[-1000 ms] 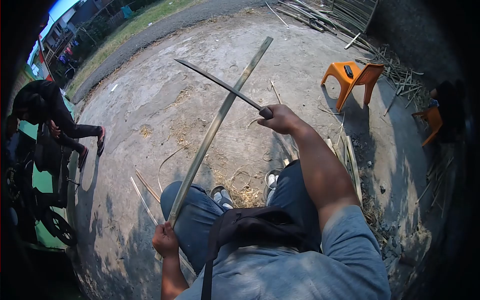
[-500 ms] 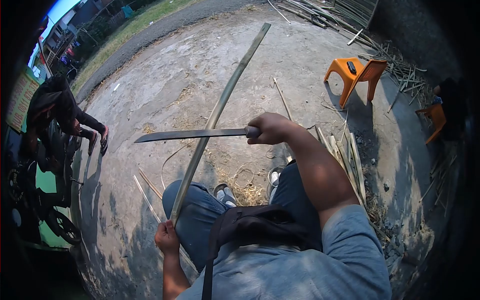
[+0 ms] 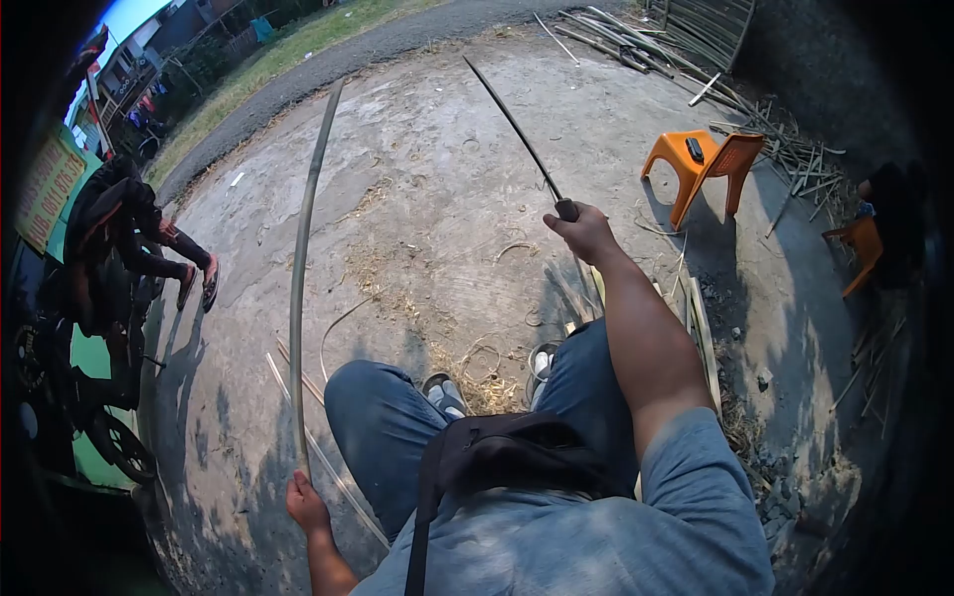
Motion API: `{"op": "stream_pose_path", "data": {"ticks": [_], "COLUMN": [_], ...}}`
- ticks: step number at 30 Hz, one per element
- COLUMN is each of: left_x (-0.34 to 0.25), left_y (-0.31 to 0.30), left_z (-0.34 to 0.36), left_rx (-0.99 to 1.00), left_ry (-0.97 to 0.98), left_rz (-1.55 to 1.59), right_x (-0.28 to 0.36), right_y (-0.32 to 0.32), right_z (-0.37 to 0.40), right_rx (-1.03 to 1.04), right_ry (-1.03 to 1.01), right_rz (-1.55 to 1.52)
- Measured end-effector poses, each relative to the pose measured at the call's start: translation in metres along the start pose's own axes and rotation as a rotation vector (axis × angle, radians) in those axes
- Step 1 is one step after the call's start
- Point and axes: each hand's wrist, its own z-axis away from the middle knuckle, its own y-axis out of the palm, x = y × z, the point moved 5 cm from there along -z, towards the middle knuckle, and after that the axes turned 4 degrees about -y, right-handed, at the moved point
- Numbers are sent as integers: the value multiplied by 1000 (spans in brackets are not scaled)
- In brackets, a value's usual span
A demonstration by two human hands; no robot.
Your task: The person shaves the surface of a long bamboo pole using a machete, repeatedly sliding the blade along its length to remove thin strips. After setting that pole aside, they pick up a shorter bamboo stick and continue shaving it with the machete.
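Observation:
My left hand (image 3: 308,505) is closed around the lower end of a long bamboo strip (image 3: 303,258), which rises almost upright to the left of my left knee. In my right hand (image 3: 586,234) is the dark handle of a machete (image 3: 517,129), its long narrow blade pointing away and up to the left. Blade and bamboo are well apart. Thin split strips (image 3: 288,397) lie on the ground beside my left knee, partly behind the bamboo. More split bamboo (image 3: 704,333) lies by my right leg, partly hidden by my forearm.
An orange plastic chair (image 3: 686,164) with a small black object on it stands ahead to the right. Bamboo piles (image 3: 621,40) lie at the back right. On the left, a person (image 3: 119,219) sits on a motorbike (image 3: 119,437). Shavings (image 3: 492,387) litter the ground between my feet.
The bamboo strip has swung left, away from my knee, and my left hand has shifted left and down. The machete has left the bamboo and turned from level to pointing forward.

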Motion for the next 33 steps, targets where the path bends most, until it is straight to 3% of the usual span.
{"op": "stream_pose_path", "data": {"ticks": [3,5,7,9,11,12,15,16,18,21,22,25,29,30,33], "left_x": [23,77,147,192,243,247,250,249,241,236,238,239,223,214,175], "left_y": [-28,-45,-58,-65,-72,-71,-46,-36,-14,13,19,34,42,43,50], "left_z": [33,53,81,125,168,179,193,198,205,200,195,162,111,99,71], "left_rx": [-194,-179,-43,-127,-482,-394,150,294,535,781,832,886,710,657,609], "left_ry": [-88,-137,-210,-351,-53,-147,-514,-575,-634,-701,-715,-752,-788,-795,-707], "left_rz": [-102,-202,-223,-317,-924,-907,-677,-625,-516,-363,-316,-161,-9,25,33], "right_x": [5,8,18,20,24,17,-37,-39,-98,-194,-200,-246,-351,-316,-354], "right_y": [-6,-9,-20,-31,-49,-57,-74,-80,-87,-93,-96,-82,-43,-44,-25], "right_z": [4,3,7,8,13,13,8,28,47,125,162,268,389,403,445], "right_rx": [-27,-43,-42,-87,-121,-159,-216,-204,-207,-262,-221,-204,-250,-185,-235], "right_ry": [-22,-39,-58,-80,-91,-99,-64,68,98,281,376,605,836,921,878], "right_rz": [42,88,114,114,112,78,-20,-111,-103,143,331,307,244,393,445]}}
